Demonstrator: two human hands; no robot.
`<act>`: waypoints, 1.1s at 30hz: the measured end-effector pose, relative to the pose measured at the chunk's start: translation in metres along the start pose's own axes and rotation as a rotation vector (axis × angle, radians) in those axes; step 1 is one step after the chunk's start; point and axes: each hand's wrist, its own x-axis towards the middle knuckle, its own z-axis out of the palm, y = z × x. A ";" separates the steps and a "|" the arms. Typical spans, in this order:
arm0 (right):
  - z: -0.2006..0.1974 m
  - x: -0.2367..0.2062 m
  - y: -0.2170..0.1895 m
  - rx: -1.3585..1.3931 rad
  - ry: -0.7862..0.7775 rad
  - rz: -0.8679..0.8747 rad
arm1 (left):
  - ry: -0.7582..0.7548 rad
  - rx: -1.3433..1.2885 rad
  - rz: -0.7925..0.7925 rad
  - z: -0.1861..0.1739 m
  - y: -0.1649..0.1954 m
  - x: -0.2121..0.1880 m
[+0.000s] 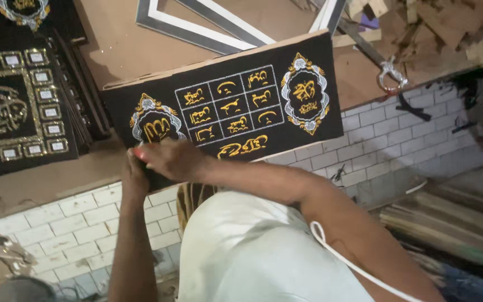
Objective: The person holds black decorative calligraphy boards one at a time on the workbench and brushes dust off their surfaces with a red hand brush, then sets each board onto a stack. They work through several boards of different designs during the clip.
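Black cloth panel point(225, 112), long rectangle, mounted on a thin board whose pale edge shows along its far side. Gold and silver embroidery: an ornate medallion at each end, a grid of small gold motifs between them, one longer gold motif below the grid. Panel sits tilted, right end farther off than the left, over a brown board table point(113, 50), its near left corner at the person's hands.

Right hand point(169, 158): lies across the near left corner of the panel, fingers curled down, pressing or gripping the cloth edge; fingertips reddish. Left hand point(134, 173): just under the right, fingers closed at the same corner. Whether it holds the panel edge or a small tool I cannot tell; the right hand covers it.

Progress, as judged: embroidery appears complete and the cloth lies smooth over the visible face. Work in hand concerns only the near left corner; other edges not checkable from here.

Surroundings: stack of similar black-and-gold panels point(15, 106) at left. Grey-and-white frame mouldings point(197, 28) at far centre. Wood offcuts point(437, 28) at far right. White tiled floor point(74, 223) near.
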 end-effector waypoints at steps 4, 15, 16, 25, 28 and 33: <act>-0.106 -0.014 0.094 -0.081 0.043 0.631 | 0.027 -0.061 0.022 0.007 -0.002 -0.001; -0.078 -0.018 0.018 -0.209 -0.099 -0.189 | 0.089 0.058 0.061 0.018 0.030 -0.005; -0.070 -0.021 -0.001 -0.045 -0.240 -0.206 | 0.091 0.015 0.062 0.019 0.032 -0.004; -0.115 0.083 0.076 -0.156 -0.057 0.097 | 0.206 -0.048 -0.116 0.024 0.038 -0.001; -0.081 0.028 0.019 -0.052 -0.251 -0.189 | 0.183 -0.088 -0.223 0.026 0.036 0.001; -0.089 0.068 0.010 -0.219 -0.341 -0.365 | 0.192 -0.142 -0.245 0.027 0.032 0.002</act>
